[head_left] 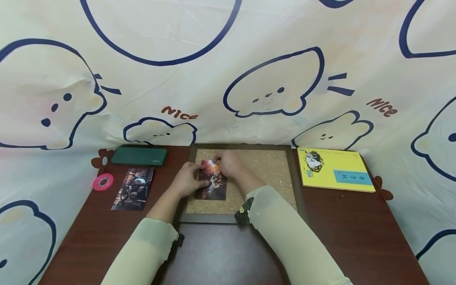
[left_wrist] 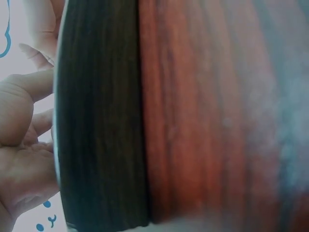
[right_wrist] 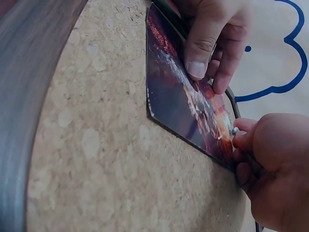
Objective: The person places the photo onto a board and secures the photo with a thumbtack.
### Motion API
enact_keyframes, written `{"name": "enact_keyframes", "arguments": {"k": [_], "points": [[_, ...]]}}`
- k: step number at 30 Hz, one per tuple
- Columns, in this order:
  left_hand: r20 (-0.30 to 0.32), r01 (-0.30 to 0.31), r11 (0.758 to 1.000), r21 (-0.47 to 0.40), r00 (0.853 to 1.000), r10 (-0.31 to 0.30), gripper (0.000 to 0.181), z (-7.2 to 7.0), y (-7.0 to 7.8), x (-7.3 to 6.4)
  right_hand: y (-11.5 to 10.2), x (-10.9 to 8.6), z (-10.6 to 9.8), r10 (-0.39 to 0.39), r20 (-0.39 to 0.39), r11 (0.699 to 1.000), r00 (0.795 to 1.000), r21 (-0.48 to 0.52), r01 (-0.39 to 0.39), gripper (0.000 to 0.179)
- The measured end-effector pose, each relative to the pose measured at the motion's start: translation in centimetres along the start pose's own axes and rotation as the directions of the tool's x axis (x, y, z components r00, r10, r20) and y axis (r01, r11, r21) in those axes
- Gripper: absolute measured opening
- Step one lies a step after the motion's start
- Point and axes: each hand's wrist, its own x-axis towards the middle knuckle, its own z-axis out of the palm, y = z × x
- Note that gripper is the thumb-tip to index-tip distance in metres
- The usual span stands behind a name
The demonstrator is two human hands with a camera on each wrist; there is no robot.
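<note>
1. Photo point(head_left: 216, 178) sits on the corkboard point(head_left: 270, 166), long axis pointing away from me.
2. My left hand point(head_left: 187, 180) just presses its left side.
3. My right hand point(head_left: 229, 164) pinches a tiny silvery bit point(right_wrist: 235, 130), far-right corner.

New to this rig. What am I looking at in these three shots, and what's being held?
No robot here: a person works bare-handed. The head camera gives the wide view, looking forward and down. The other two cameras sit on the wrists: the right one sees the work close up, while the left one mostly catches a dark frame and reddish wood.

On the table lies a cork board. To its left are a green case, a pink ring and a motorcycle picture; to its right, a yellow book.

The left hand presses a fiery picture on the board. The right hand, at that picture's corner, seems to pinch a small silvery piece, perhaps a pin.
</note>
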Motion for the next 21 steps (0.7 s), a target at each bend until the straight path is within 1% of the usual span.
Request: {"name": "enact_keyframes", "arguments": {"k": [3, 9, 14, 21], "points": [[0.000, 0.000, 1.000, 0.001, 1.000, 0.000, 0.068, 0.02, -0.08, -0.01, -0.16, 0.25, 0.14, -0.010, 0.018, 0.999, 1.000, -0.032, 0.011, 0.022], [0.000, 0.010, 1.000, -0.001, 1.000, -0.010, 0.069, -0.03, -0.15, 0.05, -0.43, 0.64, 0.05, -0.017, 0.041, 0.998, 0.999, -0.065, 0.019, 0.024], [-0.004, 0.005, 1.000, -0.001, 1.000, -0.005, 0.069, 0.03, -0.24, 0.13, -0.42, 0.88, -0.03, -0.038, 0.030, 0.993, 0.999, -0.109, 0.041, 0.024], [-0.006, -0.001, 1.000, 0.005, 1.000, 0.001, 0.068, 0.12, -0.36, 0.04, -0.22, 1.02, 0.23, -0.028, 0.003, 0.995, 1.000, -0.092, 0.028, 0.026]]}}
